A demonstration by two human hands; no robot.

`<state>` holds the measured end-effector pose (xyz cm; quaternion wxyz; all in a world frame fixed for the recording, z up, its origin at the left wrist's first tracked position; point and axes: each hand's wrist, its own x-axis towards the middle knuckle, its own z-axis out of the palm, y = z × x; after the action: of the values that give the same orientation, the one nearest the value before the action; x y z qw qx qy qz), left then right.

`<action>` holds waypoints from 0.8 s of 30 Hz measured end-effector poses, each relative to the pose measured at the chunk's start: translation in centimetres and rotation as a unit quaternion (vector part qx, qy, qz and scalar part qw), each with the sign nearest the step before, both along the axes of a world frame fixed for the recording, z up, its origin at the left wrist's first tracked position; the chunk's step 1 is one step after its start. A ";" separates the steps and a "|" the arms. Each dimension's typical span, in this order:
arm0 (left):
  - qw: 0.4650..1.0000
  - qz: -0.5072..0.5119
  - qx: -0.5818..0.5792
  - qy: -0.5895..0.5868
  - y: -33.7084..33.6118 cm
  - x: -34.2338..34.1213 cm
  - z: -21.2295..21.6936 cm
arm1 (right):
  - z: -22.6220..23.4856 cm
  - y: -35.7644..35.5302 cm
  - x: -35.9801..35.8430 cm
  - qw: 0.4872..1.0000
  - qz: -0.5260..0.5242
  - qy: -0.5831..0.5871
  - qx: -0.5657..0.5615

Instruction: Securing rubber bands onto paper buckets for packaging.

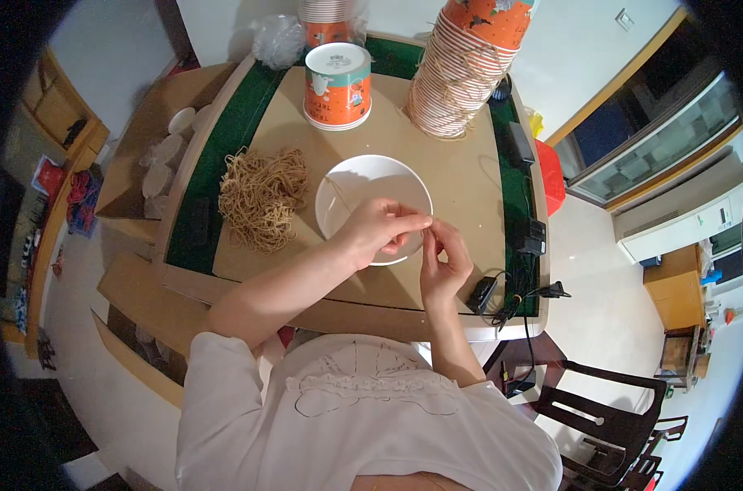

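Note:
Over the white bowl [370, 173], my left hand [381, 229] and my right hand [445, 260] meet fingertip to fingertip, both closed in a pinch. A thin tan string [337, 193] crosses the inside of the bowl and passes behind my left hand; the bit between my fingertips is very small. Left of the bowl lies a tangled heap of tan string [263, 199]. Beyond the bowl a single orange and teal paper tub [337, 87] stands upside down. Farther right rises a tall leaning stack of similar tubs [461, 78], with strands of string hanging around it.
Black power adapters and cables [519, 278] lie along the table's right edge. More tubs [326, 31] and a clear plastic bag [278, 41] stand at the back left. A cardboard box [134, 164] with white items is left of the table; a dark chair [605, 413] stands at lower right.

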<state>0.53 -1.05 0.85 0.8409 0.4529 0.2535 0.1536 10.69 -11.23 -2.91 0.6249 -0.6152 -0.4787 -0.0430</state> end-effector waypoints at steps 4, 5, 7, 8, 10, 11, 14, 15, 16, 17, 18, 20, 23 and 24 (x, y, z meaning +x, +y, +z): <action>0.998 0.010 0.065 -0.003 0.0 -0.2 -0.3 | 0.5 -0.2 -0.2 1.000 0.009 -0.014 -0.010; 0.998 0.010 0.065 -0.002 0.0 -0.3 -0.3 | 0.3 -0.3 0.0 1.000 0.009 -0.014 -0.010; 0.997 0.006 0.075 0.002 0.1 -0.7 0.2 | -0.1 -0.5 0.5 0.995 0.051 0.064 -0.054; 0.997 0.005 0.075 0.002 0.1 -0.7 0.1 | 0.2 -0.6 0.6 0.995 0.050 0.064 -0.054; 0.995 0.012 0.098 0.010 0.0 -0.7 -0.1 | 1.0 -0.8 0.6 0.967 0.088 0.216 -0.099; 0.995 0.011 0.098 0.010 -0.1 -0.8 -0.2 | 0.8 -0.8 0.7 0.967 0.088 0.217 -0.098; 0.994 0.022 0.108 0.018 -0.1 -0.9 -0.3 | 0.4 -0.6 1.0 0.959 0.127 0.228 -0.110; 0.991 0.018 0.134 0.020 -0.1 -0.9 -0.4 | 0.5 -0.6 1.0 0.957 0.123 0.236 -0.115; 0.987 0.015 0.159 0.022 0.0 -0.9 -0.4 | 0.5 -0.6 1.0 0.955 0.119 0.244 -0.121; 0.987 0.014 0.159 0.022 -0.1 -0.9 -0.2 | 0.5 -0.5 1.1 0.955 0.119 0.244 -0.120; 0.986 0.035 0.160 0.024 -0.3 -0.9 0.2 | 0.4 -0.4 1.2 0.953 0.119 0.253 -0.114; 0.985 0.057 0.160 0.026 -0.3 -1.0 0.5 | 0.4 -0.4 1.2 0.951 0.120 0.263 -0.108; 0.958 0.044 0.283 0.032 -0.3 -1.1 0.3 | 0.4 -0.3 1.1 0.951 0.121 0.264 -0.105; 0.947 0.052 0.314 0.032 -0.4 -1.0 0.1 | 0.4 -0.2 1.1 0.952 0.122 0.263 -0.103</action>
<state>-0.51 -1.42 0.99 0.6382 0.6850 0.2426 0.2542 11.76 -11.47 -2.48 0.6623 -0.6029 -0.3704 0.2462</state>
